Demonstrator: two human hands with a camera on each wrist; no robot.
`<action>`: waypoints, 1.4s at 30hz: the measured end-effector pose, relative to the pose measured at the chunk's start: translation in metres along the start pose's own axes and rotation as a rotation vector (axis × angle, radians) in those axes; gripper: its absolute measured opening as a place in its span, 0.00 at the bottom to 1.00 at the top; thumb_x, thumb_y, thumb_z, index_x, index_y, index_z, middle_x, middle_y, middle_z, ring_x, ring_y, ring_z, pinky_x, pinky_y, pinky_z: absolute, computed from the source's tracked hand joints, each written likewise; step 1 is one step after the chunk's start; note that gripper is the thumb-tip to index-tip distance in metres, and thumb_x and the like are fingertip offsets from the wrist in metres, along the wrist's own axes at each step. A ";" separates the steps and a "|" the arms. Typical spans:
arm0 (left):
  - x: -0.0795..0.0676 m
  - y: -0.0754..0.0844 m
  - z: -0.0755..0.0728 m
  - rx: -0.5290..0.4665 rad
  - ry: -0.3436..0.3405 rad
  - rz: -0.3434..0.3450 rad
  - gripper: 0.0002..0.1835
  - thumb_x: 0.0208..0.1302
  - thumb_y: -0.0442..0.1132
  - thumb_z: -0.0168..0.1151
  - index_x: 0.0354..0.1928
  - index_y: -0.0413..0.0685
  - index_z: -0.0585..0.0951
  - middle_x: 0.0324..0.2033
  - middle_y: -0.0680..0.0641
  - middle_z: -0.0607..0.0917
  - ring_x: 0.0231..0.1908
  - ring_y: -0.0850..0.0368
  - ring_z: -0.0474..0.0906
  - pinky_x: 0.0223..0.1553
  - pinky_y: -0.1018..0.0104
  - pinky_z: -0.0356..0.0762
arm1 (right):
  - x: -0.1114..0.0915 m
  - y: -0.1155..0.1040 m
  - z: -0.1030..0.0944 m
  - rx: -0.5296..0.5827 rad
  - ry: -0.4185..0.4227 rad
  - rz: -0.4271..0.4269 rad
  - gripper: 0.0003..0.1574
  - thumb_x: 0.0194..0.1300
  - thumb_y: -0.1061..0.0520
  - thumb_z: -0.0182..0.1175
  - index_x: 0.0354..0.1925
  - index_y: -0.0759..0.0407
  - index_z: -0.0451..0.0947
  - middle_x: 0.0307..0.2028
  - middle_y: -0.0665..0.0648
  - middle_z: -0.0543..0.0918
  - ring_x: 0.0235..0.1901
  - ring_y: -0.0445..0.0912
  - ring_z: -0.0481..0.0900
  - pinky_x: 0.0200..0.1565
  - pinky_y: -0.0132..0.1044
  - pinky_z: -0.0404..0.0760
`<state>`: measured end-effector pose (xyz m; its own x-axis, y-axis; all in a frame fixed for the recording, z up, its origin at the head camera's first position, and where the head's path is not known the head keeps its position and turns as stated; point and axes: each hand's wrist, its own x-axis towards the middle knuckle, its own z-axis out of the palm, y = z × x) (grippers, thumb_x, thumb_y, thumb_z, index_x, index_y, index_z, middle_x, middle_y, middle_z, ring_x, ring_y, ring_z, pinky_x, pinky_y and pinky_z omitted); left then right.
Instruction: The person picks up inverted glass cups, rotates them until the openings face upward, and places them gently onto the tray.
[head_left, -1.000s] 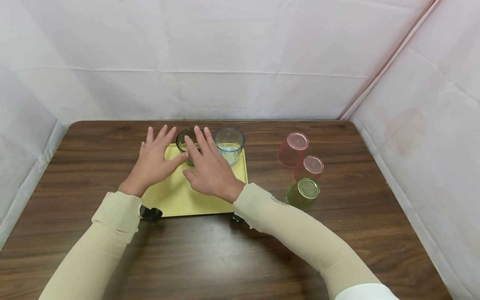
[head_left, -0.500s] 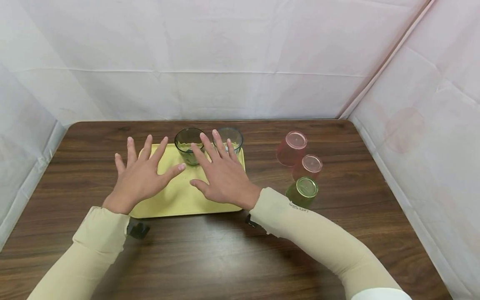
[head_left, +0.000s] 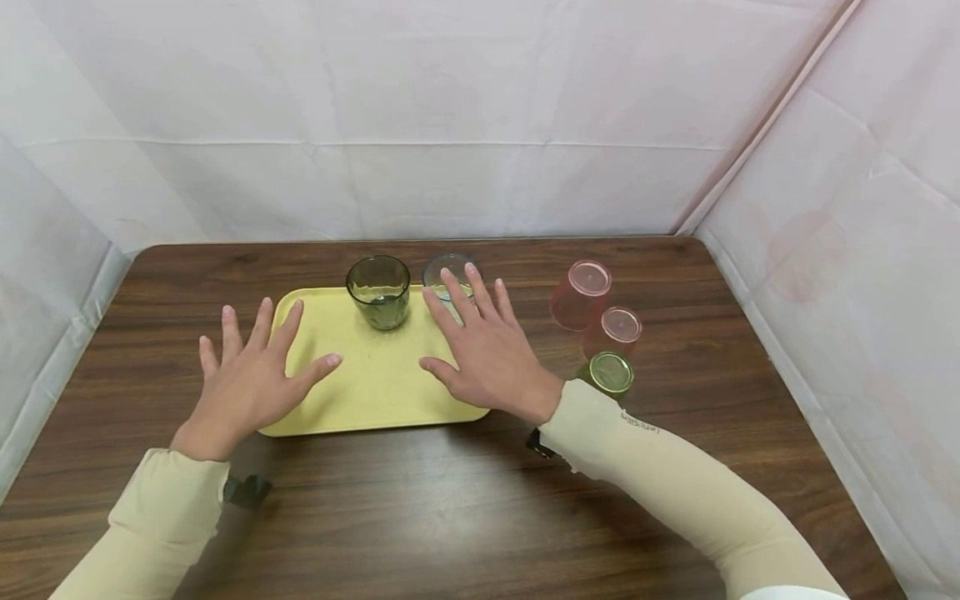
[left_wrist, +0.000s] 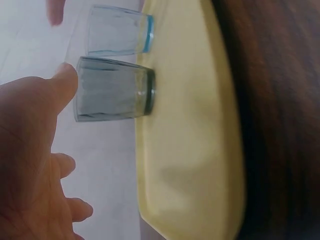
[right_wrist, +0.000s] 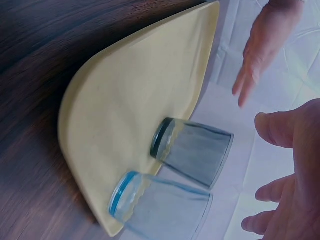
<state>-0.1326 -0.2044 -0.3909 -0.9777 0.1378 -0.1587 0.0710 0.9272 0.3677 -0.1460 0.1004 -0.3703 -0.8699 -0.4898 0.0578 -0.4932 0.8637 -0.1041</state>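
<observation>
Left hand [head_left: 251,387] and right hand [head_left: 487,354] spread wide, holding nothing, over a yellow tray [head_left: 360,387] with two upright glasses.

The tray lies left of centre on the brown wooden counter [head_left: 375,517]; on its far part stand a smoky dark glass [head_left: 378,292] and, just to the right of it, a clear glass [right_wrist: 170,205] with a bluish base. The left hand is by the tray's left side, the right hand over its right side, its fingers partly hiding the clear glass in the head view; the wrist views show both hands apart from the glasses. Right of the tray, two pink cups [head_left: 581,296] stand upside down, with an upside-down green cup [head_left: 611,372] at their near side.
</observation>
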 end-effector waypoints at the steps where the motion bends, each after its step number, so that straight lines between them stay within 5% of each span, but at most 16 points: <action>1: -0.001 -0.002 0.001 -0.004 0.001 0.000 0.54 0.70 0.79 0.42 0.85 0.55 0.40 0.82 0.28 0.36 0.76 0.18 0.16 0.66 0.11 0.23 | -0.002 0.002 -0.001 -0.002 0.000 0.003 0.52 0.76 0.30 0.53 0.85 0.47 0.48 0.85 0.58 0.43 0.85 0.58 0.32 0.84 0.61 0.36; 15: -0.015 -0.025 0.014 -0.036 -0.026 -0.031 0.58 0.71 0.77 0.47 0.85 0.47 0.39 0.80 0.24 0.37 0.76 0.13 0.26 0.69 0.13 0.29 | -0.021 0.030 -0.009 0.000 -0.005 0.040 0.51 0.77 0.32 0.53 0.85 0.49 0.48 0.85 0.59 0.43 0.85 0.58 0.33 0.83 0.63 0.38; 26: -0.018 -0.038 0.023 -0.131 -0.075 0.046 0.62 0.69 0.63 0.65 0.82 0.31 0.40 0.78 0.19 0.39 0.76 0.14 0.33 0.72 0.18 0.39 | -0.044 0.060 -0.006 0.008 -0.050 0.119 0.51 0.76 0.32 0.53 0.84 0.50 0.49 0.85 0.59 0.43 0.85 0.58 0.32 0.83 0.63 0.40; 32: -0.018 -0.042 0.026 -0.216 -0.091 0.085 0.61 0.72 0.56 0.66 0.80 0.27 0.36 0.79 0.21 0.37 0.79 0.21 0.35 0.77 0.26 0.42 | -0.060 0.077 -0.004 -0.015 -0.073 0.151 0.51 0.76 0.32 0.55 0.84 0.51 0.51 0.85 0.60 0.45 0.85 0.60 0.35 0.82 0.65 0.42; 37: -0.018 -0.042 0.024 -0.218 -0.072 0.072 0.56 0.74 0.49 0.64 0.80 0.26 0.37 0.79 0.21 0.41 0.77 0.20 0.46 0.74 0.26 0.53 | -0.077 0.090 -0.002 -0.032 -0.094 0.181 0.51 0.75 0.34 0.58 0.83 0.52 0.54 0.84 0.61 0.49 0.85 0.62 0.38 0.81 0.68 0.44; 42: -0.020 -0.047 0.022 -0.185 -0.034 0.031 0.48 0.75 0.42 0.62 0.80 0.26 0.43 0.75 0.19 0.56 0.71 0.20 0.63 0.66 0.27 0.68 | -0.091 0.099 -0.003 -0.038 -0.133 0.221 0.51 0.73 0.37 0.61 0.82 0.54 0.55 0.83 0.64 0.52 0.84 0.64 0.41 0.81 0.69 0.44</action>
<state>-0.1118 -0.2431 -0.4251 -0.9681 0.1797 -0.1747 0.0601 0.8431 0.5344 -0.1163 0.2310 -0.3831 -0.9499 -0.2983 -0.0930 -0.2935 0.9540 -0.0621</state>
